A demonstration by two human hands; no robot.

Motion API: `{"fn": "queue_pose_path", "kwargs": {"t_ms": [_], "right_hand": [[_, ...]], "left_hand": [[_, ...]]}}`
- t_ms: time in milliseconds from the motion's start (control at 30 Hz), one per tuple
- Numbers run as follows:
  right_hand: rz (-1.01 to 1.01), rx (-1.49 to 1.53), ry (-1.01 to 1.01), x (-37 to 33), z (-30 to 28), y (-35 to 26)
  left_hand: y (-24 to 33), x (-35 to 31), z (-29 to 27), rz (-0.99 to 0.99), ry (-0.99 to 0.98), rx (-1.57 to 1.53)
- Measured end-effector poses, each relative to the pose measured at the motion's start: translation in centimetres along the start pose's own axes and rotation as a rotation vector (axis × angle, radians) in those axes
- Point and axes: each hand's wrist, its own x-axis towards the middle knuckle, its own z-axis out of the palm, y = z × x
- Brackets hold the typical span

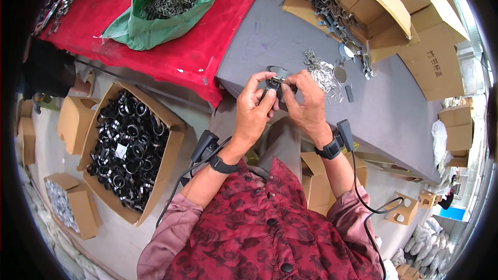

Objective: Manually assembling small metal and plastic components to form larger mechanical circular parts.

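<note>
Above the table's near edge, a small dark part with a metal clip (277, 81) is held between my two hands. The fingers and thumb of my left hand (252, 110) are closed round its left side. My right hand (307, 105) pinches at its right side, thumb and forefinger bent against it. Fingers cover much of the part, so its full shape is hidden. Just right of my right hand, a pile of small silver pins (323, 77) lies by a heap of tiny springs (312, 59). A small dark strip (349, 94) and a round metal piece (340, 74) lie beside them.
On the grey table (394, 119), an open carton (386, 26) spills flat metal pieces. A green sack (150, 33) of wire clips sits on a red-covered table (187, 65). At lower left, a floor carton (174, 140) holds black and silver rings. Cables run from both wrists.
</note>
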Motion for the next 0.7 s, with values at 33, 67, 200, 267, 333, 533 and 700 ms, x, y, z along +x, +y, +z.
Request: {"fn": "queue_pose_path", "kwargs": {"t_ms": [33,67,200,267,333,533,700], "right_hand": [[-0.003,0.003,-0.004,0.0,0.0,0.0],[-0.003,0.005,0.002,0.0,0.0,0.0],[-0.003,0.016,0.007,0.0,0.1,0.1],[-0.007,0.019,0.012,0.0,0.3,0.2],[-0.005,0.032,0.027,-0.3,0.5,0.5],[0.009,0.059,0.076,-0.2,1.0,0.8],[-0.024,0.024,0.146,0.0,1.6,0.8]], "left_hand": [[0.0,0.1,-0.2,0.002,-0.003,0.005],[0.1,0.1,-0.3,-0.003,-0.014,0.017],[0.9,0.5,-1.0,-0.001,-0.07,0.182],[0.5,0.8,-1.2,0.157,-0.07,0.312],[0.9,1.2,-1.2,0.312,-0.083,0.439],[2.0,1.9,-1.5,0.335,-0.098,0.66],[2.1,1.9,-1.0,0.319,-0.063,0.603]]}}
